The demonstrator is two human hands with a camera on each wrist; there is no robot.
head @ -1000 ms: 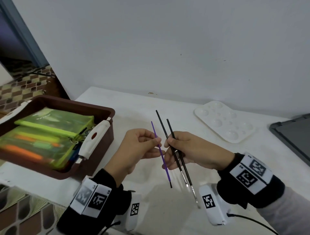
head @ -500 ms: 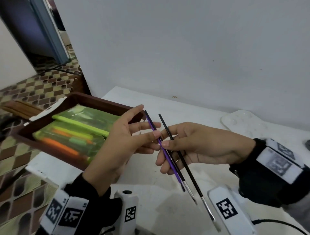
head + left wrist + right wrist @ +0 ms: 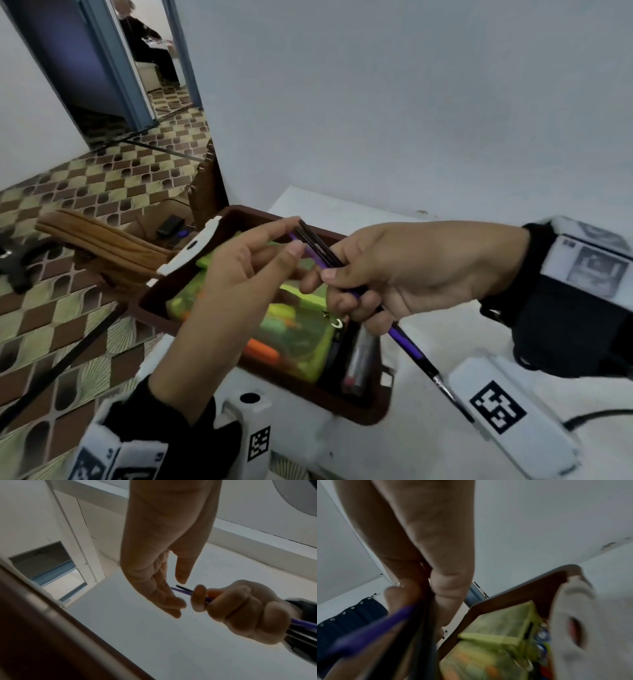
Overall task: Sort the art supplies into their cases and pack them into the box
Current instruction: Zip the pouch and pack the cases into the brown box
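Three thin paintbrushes (image 3: 320,255) are held in a bunch by the curled fingers of the right hand (image 3: 404,274), above the brown box (image 3: 356,407). The left hand (image 3: 236,274) is spread wide, touching their tips. One brush could be let slip if the bunch is squeezed too loosely.

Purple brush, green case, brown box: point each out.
purple brush (image 3: 406,342), head view, on the handle below the right hand.
green case (image 3: 305,346), head view, on its clear front face.
brown box (image 3: 356,407), head view, on the near rim.
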